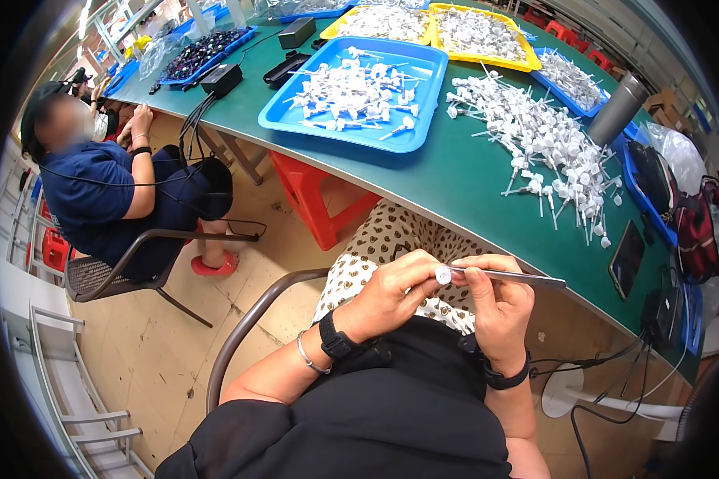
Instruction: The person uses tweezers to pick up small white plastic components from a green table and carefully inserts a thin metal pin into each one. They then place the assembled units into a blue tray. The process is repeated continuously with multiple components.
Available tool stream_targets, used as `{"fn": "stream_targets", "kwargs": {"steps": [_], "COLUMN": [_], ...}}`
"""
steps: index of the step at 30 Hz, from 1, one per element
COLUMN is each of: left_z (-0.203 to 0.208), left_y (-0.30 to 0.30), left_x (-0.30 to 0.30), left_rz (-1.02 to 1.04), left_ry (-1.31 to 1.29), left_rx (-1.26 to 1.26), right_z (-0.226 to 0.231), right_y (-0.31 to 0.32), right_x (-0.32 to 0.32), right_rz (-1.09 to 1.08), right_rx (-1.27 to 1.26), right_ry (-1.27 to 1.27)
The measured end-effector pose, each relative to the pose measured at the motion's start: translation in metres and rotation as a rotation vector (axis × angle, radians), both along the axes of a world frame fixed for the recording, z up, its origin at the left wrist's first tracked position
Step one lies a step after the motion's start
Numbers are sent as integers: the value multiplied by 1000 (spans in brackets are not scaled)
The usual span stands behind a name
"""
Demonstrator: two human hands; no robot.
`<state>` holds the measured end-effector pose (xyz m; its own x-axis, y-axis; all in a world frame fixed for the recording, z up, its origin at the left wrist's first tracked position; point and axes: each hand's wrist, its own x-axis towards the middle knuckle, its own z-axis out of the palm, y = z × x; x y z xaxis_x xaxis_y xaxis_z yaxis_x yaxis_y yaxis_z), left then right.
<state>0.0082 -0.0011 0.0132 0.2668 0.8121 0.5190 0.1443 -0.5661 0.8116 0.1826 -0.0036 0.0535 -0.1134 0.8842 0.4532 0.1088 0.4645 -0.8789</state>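
Observation:
Above my lap, my left hand [403, 289] pinches a small white plastic piece with a round head [443, 275]. Most of that piece is hidden by the fingers. Close beside it, my right hand [499, 307] grips a slim, flat grey metal tool [535, 279] between thumb and fingers. The tool's long end sticks out to the right, and its other end reaches the white piece; whether they touch I cannot tell. On the table, a loose pile of white stemmed plastic pieces [547, 144] lies in front of me. More such pieces lie in a blue tray [276, 118].
The green table [471, 195] carries yellow trays [487, 57] of white pieces, a grey cylinder bottle [619, 110], a phone [627, 257] and a black box [661, 313] with cables. A red stool [315, 195] stands under it. A seated person [96, 184] works at left.

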Motion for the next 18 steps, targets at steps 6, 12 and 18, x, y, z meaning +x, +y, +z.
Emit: {"fn": "stream_targets", "kwargs": {"steps": [6,12,18], "left_z": [-3,-3,-1], "left_y": [1,1,-1], "left_x": [1,1,3], "left_rz": [8,17,22], "left_ry": [21,27,-2], "left_rx": [17,42,1], "right_z": [0,-1,-1], "right_y": [0,1,-1], "right_x": [-1,0,-2], "right_rz": [-17,-21,-11], "right_rx": [-7,8,-79], "right_ry": [10,1,139]}}
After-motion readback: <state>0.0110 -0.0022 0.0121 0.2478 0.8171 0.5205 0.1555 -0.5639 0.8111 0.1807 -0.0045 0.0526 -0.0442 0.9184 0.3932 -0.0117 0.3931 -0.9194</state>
